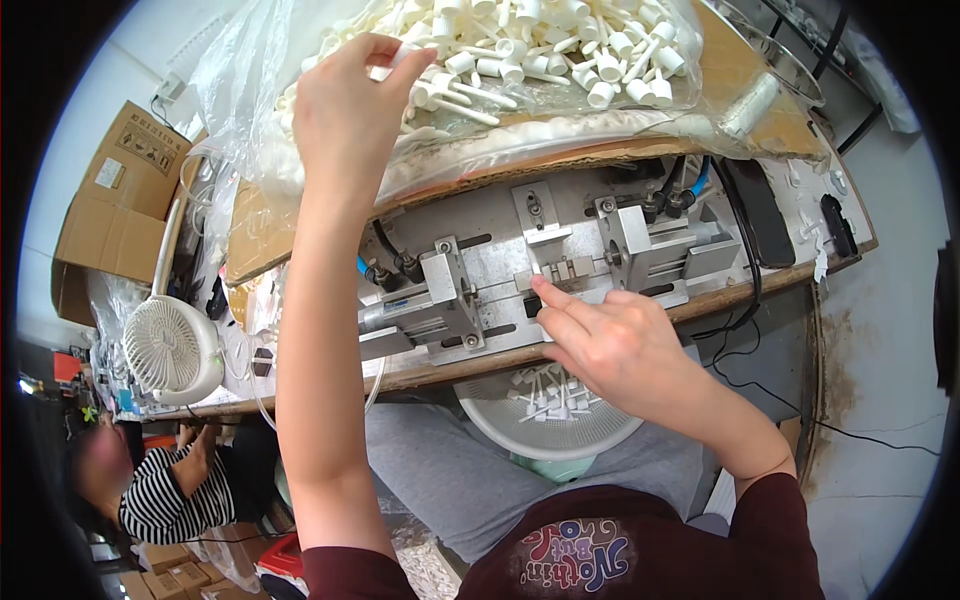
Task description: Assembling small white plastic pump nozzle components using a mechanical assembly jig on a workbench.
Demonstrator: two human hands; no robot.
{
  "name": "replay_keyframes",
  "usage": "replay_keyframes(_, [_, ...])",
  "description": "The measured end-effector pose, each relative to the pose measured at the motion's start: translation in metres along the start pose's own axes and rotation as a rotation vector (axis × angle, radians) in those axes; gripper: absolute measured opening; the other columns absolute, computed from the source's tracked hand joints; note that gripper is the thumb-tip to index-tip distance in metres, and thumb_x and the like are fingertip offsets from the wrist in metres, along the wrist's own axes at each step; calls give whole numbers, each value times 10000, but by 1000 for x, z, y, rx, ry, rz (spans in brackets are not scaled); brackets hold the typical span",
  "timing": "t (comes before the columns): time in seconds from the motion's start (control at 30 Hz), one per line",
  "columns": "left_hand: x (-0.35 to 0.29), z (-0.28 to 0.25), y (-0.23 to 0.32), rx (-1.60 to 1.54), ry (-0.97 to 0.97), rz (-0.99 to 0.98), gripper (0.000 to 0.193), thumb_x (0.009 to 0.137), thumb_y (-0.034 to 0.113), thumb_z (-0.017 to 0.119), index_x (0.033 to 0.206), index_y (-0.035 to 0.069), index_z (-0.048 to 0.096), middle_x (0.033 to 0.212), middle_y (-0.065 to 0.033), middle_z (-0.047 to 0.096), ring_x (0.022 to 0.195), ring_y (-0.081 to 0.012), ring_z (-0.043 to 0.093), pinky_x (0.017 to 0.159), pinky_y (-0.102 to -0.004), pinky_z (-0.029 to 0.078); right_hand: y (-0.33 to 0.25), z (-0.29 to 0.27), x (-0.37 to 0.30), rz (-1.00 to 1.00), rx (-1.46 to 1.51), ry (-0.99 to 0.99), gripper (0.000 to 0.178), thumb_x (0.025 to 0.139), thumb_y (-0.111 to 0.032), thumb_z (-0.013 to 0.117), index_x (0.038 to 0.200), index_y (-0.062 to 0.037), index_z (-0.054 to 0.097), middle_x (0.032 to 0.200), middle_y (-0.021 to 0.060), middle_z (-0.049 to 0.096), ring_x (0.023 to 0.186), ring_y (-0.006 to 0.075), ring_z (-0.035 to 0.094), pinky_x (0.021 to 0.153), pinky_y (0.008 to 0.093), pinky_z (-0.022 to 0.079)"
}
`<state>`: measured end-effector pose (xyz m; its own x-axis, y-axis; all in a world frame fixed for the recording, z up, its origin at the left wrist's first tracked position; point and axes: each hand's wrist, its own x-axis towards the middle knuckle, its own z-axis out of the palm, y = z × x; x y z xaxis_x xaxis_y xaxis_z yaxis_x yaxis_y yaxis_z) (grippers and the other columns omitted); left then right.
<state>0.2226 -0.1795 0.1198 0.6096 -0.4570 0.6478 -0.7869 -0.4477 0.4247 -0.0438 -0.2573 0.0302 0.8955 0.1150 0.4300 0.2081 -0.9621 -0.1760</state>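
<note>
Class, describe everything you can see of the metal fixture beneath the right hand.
The metal fixture is silver, with two bolted blocks facing each other across a smaller, notched middle piece. Black fittings with blue parts sit toward both ends. It sits on the bench near the front, the left forearm hiding part of its left end. The right hand's index fingertip is at the middle piece.

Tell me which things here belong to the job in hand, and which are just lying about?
Seem part of the job:
left hand, at the pile of white plastic parts
right hand, at the metal fixture
perforated basket, holding small white pieces

Seem just lying about:
white fan
black phone
cardboard box behind the fan
</note>
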Motion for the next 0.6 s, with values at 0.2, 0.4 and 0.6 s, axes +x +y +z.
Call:
replay_keyframes(0.2, [-68, -35, 36, -403, -28, 22, 264, 861, 110, 777, 1105, 25, 729, 1085, -102, 736, 957, -177, 710, 768, -295, 604, 36, -37, 49, 224, 358, 313, 164, 852, -147, 712, 974, -42, 679, 944, 107, 701, 703, 255, 677, 636, 354, 528])
replay_keyframes(0.4, [-146, -35, 74, -332, -101, 166, 390, 754, -39, 806, 1132, 14, 722, 1379, -160, 593, 971, -196, 705, 794, -294, 618, 119, -38, 126, 230, -176, 398, 333, 858, -313, 744, 1087, -76, 699, 1033, 46, 683, 861, 235, 669, 714, 386, 533])
replay_keyframes(0.6, [-206, -24, 66, -140, -239, 271, 320, 748, -15, 760, 1064, -39, 712, 1313, -194, 632, 907, -263, 692, 778, -356, 552, 112, -10, 170, 363, -263, 338, 401, 816, -421, 770, 989, -77, 658, 975, 67, 642, 884, 284, 669, 759, 413, 546])
